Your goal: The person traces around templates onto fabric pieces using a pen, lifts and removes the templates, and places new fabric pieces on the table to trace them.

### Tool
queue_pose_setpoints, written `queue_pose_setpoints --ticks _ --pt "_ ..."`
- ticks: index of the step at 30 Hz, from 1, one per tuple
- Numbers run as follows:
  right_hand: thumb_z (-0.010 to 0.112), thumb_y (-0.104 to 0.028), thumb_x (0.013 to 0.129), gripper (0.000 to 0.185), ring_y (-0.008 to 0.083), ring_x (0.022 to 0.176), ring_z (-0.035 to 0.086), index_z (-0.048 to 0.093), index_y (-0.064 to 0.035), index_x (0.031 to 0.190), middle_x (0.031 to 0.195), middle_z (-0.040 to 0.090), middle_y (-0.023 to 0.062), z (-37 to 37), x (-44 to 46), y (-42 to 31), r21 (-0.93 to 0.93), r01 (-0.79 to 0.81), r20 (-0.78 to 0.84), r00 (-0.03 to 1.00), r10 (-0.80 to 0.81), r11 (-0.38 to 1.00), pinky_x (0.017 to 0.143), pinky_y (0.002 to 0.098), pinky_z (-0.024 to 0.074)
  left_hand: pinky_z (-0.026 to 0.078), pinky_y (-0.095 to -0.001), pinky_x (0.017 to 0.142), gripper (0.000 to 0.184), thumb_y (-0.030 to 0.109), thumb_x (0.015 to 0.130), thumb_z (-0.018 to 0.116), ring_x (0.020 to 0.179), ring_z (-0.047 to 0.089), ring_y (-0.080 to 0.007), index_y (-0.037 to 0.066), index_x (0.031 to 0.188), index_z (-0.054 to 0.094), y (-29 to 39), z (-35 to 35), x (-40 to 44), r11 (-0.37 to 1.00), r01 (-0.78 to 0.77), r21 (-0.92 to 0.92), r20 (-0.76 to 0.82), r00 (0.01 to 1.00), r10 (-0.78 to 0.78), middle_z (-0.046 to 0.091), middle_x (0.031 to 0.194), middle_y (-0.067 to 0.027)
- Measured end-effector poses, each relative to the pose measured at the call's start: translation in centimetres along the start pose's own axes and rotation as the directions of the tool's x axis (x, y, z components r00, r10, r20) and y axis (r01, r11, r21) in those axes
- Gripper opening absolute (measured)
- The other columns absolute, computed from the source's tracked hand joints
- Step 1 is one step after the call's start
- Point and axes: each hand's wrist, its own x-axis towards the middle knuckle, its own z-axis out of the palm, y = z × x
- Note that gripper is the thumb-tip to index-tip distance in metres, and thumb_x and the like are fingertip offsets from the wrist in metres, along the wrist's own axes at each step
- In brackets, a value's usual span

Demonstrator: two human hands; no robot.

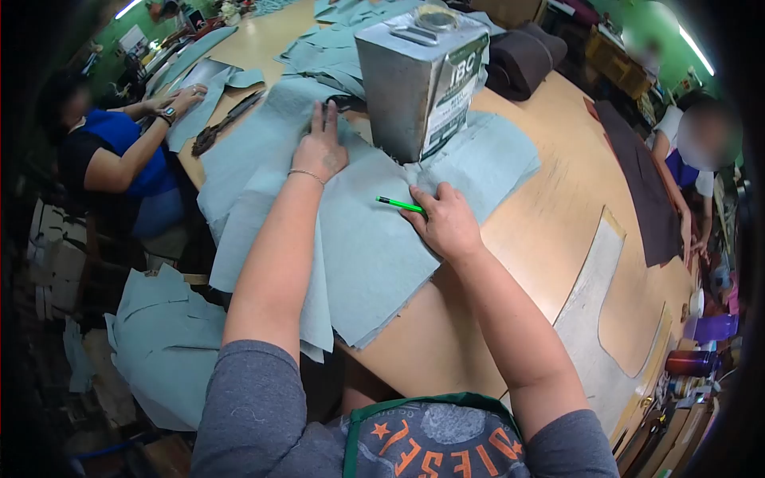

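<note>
My left hand point(322, 153) lies on pale blue-green sheet material point(366, 263) with fingers stretched forward, holding nothing. A bright green pencil point(394, 204) is tucked in my right hand point(449, 221), which presses near the same sheet's right side. Just beyond that hand, a square metal tin point(410, 99) stands upright on the sheets. Another cut piece point(498, 155) of the same material extends right from under the tin. A dark object, partly hidden, lies beyond my left fingertips; I cannot tell what it is.
A co-worker in blue point(119, 147) handles similar pieces at left; another person point(701, 151) is at right. A dark roll point(526, 60) sits behind the tin. On the table's right lie a pale curved template point(586, 319) and a dark sheet point(637, 179). More pieces point(167, 342) hang lower left.
</note>
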Motion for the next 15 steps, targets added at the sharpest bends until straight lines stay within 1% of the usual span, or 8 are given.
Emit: queue_pose_setpoints --ticks 2,5,7,9,11,12,13,15 --pt "0.061 -0.036 0.074 0.039 0.0299 0.077 0.05 0.06 -0.01 0.103 0.084 0.05 0.0135 0.0 0.0 0.1 -0.009 -0.022 0.035 0.999 0.022 1.0 0.066 0.0363 0.045 0.047 -0.0423 0.076 0.071 0.02 0.067 0.051 0.087 0.056 -0.0392 0.01 0.133 0.025 0.4 -0.1 -0.3 0.998 0.045 -0.038 -0.018 0.999 -0.046 0.018 0.136 -0.024" --pt "0.061 -0.036 0.074 0.039 0.0298 0.077 0.05 0.059 -0.0101 0.104 0.085 0.05 0.0132 0.3 -0.1 0.4 -0.012 -0.003 0.006 1.0 0.003 1.0 0.067 0.0367 0.045 0.046 -0.0416 0.077 0.061 0.019 0.067 0.052 0.085 0.055 -0.0396 0.007 0.125 0.038 -1.8 2.1 0.1 0.983 -0.153 -0.104 -0.263 0.957 0.121 0.03 0.131 -0.0255" --pt "0.062 -0.034 0.073 0.038 0.0302 0.077 0.051 0.06 -0.0093 0.102 0.084 0.049 0.0134 0.5 -0.2 0.3 0.031 -0.01 -0.022 1.0 0.01 0.999 0.067 0.0372 0.0445 0.045 -0.039 0.08 0.044 0.015 0.069 0.053 0.087 0.055 -0.0387 0.001 0.111 0.051 -1.6 0.5 -0.1 0.975 -0.207 -0.076 -0.167 0.967 0.192 0.044 0.119 -0.0253" --pt "0.064 -0.032 0.072 0.035 0.0302 0.074 0.05 0.062 -0.0078 0.098 0.078 0.049 0.0137 0.5 -0.5 0.5 0.09 -0.019 -0.095 0.995 0.027 0.996 0.067 0.0368 0.0437 0.043 -0.0358 0.084 0.033 0.01 0.072 0.053 0.093 0.053 -0.036 -0.003 0.103 0.055 1.0 -2.7 -1.5 0.946 -0.155 -0.286 -0.074 0.988 0.139 0.051 0.11 -0.0234" --pt "0.064 -0.031 0.071 0.033 0.0311 0.079 0.051 0.062 -0.0073 0.095 0.081 0.051 0.0151 -0.8 -0.6 1.2 0.217 -0.05 0.047 0.998 0.041 0.975 0.07 0.0375 0.0441 0.041 -0.0335 0.085 0.029 0.008 0.076 0.051 0.095 0.053 -0.0348 -0.005 0.102 0.054 4.9 -5.5 -5.1 0.935 -0.214 -0.282 -0.097 0.976 0.194 0.054 0.107 -0.0209" --pt "0.064 -0.03 0.071 0.032 0.0316 0.082 0.052 0.062 -0.007 0.093 0.082 0.052 0.0158 -1.5 -0.4 1.7 0.283 -0.061 0.115 0.993 0.03 0.957 0.072 0.0379 0.0443 0.04 -0.0382 0.087 0.033 0.013 0.079 0.05 0.101 0.049 -0.0349 -0.003 0.108 0.051 5.2 -4.9 -6.7 0.928 -0.219 -0.302 -0.035 0.975 0.218 0.051 0.112 -0.0206" --pt "0.065 -0.03 0.07 0.032 0.0321 0.083 0.052 0.062 -0.006 0.092 0.083 0.052 0.0169 -1.9 -0.3 2.8 0.311 -0.161 0.044 0.987 0.155 0.937 0.073 0.0379 0.044 0.039 -0.0428 0.088 0.038 0.018 0.081 0.05 0.107 0.046 -0.0349 -0.001 0.114 0.048 5.4 -4.2 -8.1 0.923 -0.214 -0.319 0.026 0.972 0.235 0.047 0.118 -0.0203" --pt "0.066 -0.028 0.069 0.032 0.0332 0.084 0.052 0.062 -0.004 0.089 0.084 0.053 0.0192 -2.8 -0.1 6.1 0.389 -0.33 -0.064 0.922 0.382 0.86 0.074 0.0378 0.0434 0.033 -0.0523 0.09 0.045 0.027 0.084 0.046 0.117 0.034 -0.0355 0.003 0.122 0.041 7.8 -4.5 -10.7 0.979 -0.174 -0.104 0.173 0.966 0.19 0.037 0.127 -0.0189"
